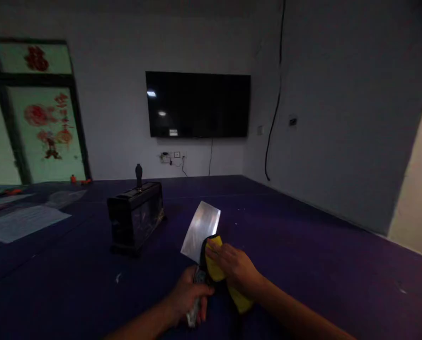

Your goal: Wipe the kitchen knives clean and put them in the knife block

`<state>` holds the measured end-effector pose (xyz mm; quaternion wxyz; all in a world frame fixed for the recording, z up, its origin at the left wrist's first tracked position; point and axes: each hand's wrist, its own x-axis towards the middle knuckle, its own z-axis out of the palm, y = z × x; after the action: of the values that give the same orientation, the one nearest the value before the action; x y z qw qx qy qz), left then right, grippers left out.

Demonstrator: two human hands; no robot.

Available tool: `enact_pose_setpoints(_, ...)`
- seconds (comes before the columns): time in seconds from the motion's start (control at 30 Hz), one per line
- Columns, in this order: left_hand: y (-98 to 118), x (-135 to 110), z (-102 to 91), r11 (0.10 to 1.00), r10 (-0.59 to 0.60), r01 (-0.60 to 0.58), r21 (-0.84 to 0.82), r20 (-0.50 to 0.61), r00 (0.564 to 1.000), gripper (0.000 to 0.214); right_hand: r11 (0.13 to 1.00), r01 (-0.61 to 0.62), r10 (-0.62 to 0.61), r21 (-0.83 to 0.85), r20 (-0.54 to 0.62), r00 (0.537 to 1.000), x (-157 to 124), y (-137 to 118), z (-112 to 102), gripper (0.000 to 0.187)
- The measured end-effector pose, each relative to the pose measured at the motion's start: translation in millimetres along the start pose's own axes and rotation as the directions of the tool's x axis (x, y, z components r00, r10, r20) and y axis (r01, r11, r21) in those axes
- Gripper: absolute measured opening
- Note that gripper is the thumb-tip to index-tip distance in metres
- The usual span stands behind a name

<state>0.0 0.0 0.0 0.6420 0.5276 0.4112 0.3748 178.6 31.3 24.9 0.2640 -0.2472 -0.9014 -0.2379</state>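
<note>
A cleaver [198,231] with a broad shiny blade is held up in front of me, its blade pointing away and tilted a little to the right. My left hand [188,295] is wrapped round its handle [193,315]. In my right hand [237,267] is a yellow cloth [215,267] with a dark side, pressed against the blade's lower right part near the handle. The cloth's loose end hangs below that hand. Behind and to the left of the cleaver stands a black knife block [136,219], with one dark handle [139,175] sticking up from its top.
The dark blue-purple surface [303,264] stretches to the walls. White sheets [23,222] and clear plastic [65,198] lie at the left. A television [198,105] hangs on the far wall, and a black cable [276,106] runs down near the corner.
</note>
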Motion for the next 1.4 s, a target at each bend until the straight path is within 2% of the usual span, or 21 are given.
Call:
enact_pose_setpoints(0.2,0,-6,1.4,1.0,-0.017,0.017,0.026,0.03,0.999,0.05,0.998,0.07,-0.07,-0.004,0.047,0.996,2,-5,-7,0.055)
enact_pose_setpoints(0.4,2,-10,4.1,0.998,-0.004,0.004,0.057,-0.001,1.0,0.051,0.986,0.162,-0.164,0.026,0.075,0.984,5,-14,-10,0.044)
enact_pose_setpoints(0.77,1,-9,3.4,0.998,0.001,0.0,0.056,-0.005,1.0,0.054,0.98,0.194,-0.197,0.047,0.071,0.978,4,-8,-8,0.046)
enact_pose_setpoints(0.9,2,-7,2.5,0.998,-0.006,0.002,0.064,0.061,0.998,0.053,0.988,0.152,-0.154,0.04,0.057,0.986,2,2,-8,0.049)
enact_pose_setpoints(1.13,-3,-3,0.2,0.999,-0.005,0.002,0.033,0.091,0.996,0.049,1.0,0.012,-0.012,0.02,0.014,1.0,-4,18,-5,0.064)
enact_pose_setpoints(1.3,-2,-4,1.9,1.0,-0.006,0.003,0.031,0.098,0.995,0.042,1.0,0.003,-0.003,0.011,-0.016,1.0,-4,15,-4,0.069)
enact_pose_setpoints(1.4,0,-3,2.5,0.999,-0.011,0.008,0.032,0.104,0.995,0.041,1.0,0.019,-0.019,-0.007,0.004,1.0,-3,10,-4,0.067)
